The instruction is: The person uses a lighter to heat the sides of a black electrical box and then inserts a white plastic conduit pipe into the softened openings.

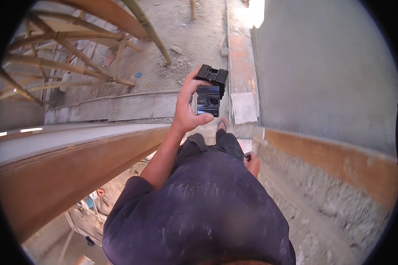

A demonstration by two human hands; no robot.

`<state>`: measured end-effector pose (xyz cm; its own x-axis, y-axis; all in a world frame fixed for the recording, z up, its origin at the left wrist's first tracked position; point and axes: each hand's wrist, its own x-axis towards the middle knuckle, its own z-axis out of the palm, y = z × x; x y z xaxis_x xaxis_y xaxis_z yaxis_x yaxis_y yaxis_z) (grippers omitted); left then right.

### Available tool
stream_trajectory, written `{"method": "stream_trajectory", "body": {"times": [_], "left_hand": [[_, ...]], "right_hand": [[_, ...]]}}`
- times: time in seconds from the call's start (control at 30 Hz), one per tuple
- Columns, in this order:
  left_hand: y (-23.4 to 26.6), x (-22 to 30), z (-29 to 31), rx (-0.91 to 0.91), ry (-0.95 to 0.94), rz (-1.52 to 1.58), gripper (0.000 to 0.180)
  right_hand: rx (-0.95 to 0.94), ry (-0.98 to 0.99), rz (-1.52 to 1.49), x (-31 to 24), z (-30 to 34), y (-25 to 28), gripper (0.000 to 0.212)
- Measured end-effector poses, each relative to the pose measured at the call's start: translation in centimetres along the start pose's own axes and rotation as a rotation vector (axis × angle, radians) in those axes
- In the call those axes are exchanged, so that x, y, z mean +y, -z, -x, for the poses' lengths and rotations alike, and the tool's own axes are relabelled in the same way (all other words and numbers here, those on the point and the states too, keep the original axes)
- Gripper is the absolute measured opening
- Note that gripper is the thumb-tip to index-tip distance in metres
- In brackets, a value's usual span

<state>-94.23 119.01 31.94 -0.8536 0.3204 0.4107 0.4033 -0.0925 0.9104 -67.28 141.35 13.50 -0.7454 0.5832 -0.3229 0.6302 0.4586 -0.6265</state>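
My left hand (190, 110) is raised in front of me, thumb and fingers closed around a black two-part device (208, 100). Its nearer part is glossy and flat-faced with a dark round opening; a slotted black part stands behind it. The thumb presses the lower edge, while the fingers wrap the far side. Low beside my right thigh is my right hand (252, 164), partly hidden by my body. Its fingers are curled, and a dark patch between them is too small to make out.
Bamboo poles (82, 57) form a framework at the far left. A long brown board edge (88, 163) runs along my left, and another orange-brown edge (323, 152) lies right. A grey wall (327, 66) rises at the right. Rubble (177, 73) lies on the dirt ahead.
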Motion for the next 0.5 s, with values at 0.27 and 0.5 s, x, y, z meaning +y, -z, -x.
{"method": "stream_trajectory", "body": {"times": [0.27, 0.5], "left_hand": [[0.5, 0.7, 1.9, 0.421, 0.259, 0.514, 0.1], [-1.0, -9.0, 1.0, 0.439, 0.413, 0.54, 0.073]], "right_hand": [[-0.466, 0.402, 0.089, -10.1, -17.9, 6.7, 0.025], [-0.834, 0.73, -0.5, -28.8, -21.9, 6.7, 0.054]]}}
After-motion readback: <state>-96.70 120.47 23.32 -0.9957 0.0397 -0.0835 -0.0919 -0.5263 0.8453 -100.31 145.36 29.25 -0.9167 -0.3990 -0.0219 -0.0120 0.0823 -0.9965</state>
